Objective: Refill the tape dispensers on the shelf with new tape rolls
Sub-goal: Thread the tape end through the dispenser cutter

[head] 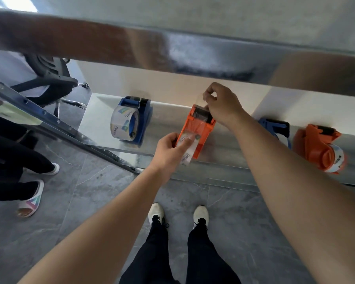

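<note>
An orange tape dispenser (201, 130) lies on the metal shelf (223, 152) in front of me. My left hand (170, 152) grips its near end together with the clear tape roll (188, 149) seated in it. My right hand (221, 103) pinches the free end of the clear tape (199, 101) above the dispenser's black roller at the far end. A blue dispenser (131, 119) holding a clear roll stands to the left. Another blue dispenser (277, 128) is partly hidden behind my right forearm. A second orange dispenser (320, 148) with a roll lies at the right.
An upper shelf edge (172, 50) runs across above the hands. A slotted metal upright (49, 119) crosses at the left. Another person's feet in slippers (32, 199) stand at the left, with an office chair (49, 83) behind. My own shoes (200, 215) are on grey floor tiles.
</note>
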`<move>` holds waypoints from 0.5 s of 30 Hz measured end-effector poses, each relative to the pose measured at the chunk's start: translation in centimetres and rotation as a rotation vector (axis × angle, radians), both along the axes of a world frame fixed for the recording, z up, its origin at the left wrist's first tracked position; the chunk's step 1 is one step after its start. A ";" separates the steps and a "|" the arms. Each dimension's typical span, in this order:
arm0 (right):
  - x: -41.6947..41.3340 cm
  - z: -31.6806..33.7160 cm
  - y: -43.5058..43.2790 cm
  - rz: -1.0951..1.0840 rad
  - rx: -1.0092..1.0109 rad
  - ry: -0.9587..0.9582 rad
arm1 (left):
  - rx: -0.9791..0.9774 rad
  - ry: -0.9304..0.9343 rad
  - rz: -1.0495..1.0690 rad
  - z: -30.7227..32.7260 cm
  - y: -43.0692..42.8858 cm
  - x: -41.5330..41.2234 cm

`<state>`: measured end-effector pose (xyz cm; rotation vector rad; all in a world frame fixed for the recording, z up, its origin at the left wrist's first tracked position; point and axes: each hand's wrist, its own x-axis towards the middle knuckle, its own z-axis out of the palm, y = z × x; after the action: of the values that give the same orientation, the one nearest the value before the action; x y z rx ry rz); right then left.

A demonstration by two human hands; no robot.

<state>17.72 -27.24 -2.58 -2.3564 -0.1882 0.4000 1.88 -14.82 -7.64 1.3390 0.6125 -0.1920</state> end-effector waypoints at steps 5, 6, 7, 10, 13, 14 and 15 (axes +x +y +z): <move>-0.7 0.2 0.4 -0.031 0.036 -0.043 | 0.028 -0.017 0.026 0.0 0.0 -0.3; -0.8 0.3 0.4 -0.032 0.036 -0.048 | 0.034 -0.020 0.027 0.0 0.0 -0.3; -0.9 0.3 0.4 -0.029 0.037 -0.051 | 0.038 -0.023 0.024 -0.1 0.0 -0.4; -1.1 0.5 0.4 -0.014 0.009 -0.042 | 0.025 -0.037 0.009 -0.2 0.0 -0.6; -0.9 0.3 0.5 -0.002 -0.097 -0.091 | 0.009 -0.068 -0.030 -0.6 0.5 -1.1; -0.8 0.4 0.4 -0.018 -0.117 -0.104 | 0.003 -0.081 -0.056 -0.9 0.7 -1.3; -0.6 0.5 0.3 -0.035 -0.124 -0.097 | -0.009 -0.096 -0.089 -1.0 0.9 -1.6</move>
<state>17.13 -26.94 -2.06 -2.4993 -0.1723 0.2883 0.32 -13.94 -8.67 1.3601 0.4714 -0.2017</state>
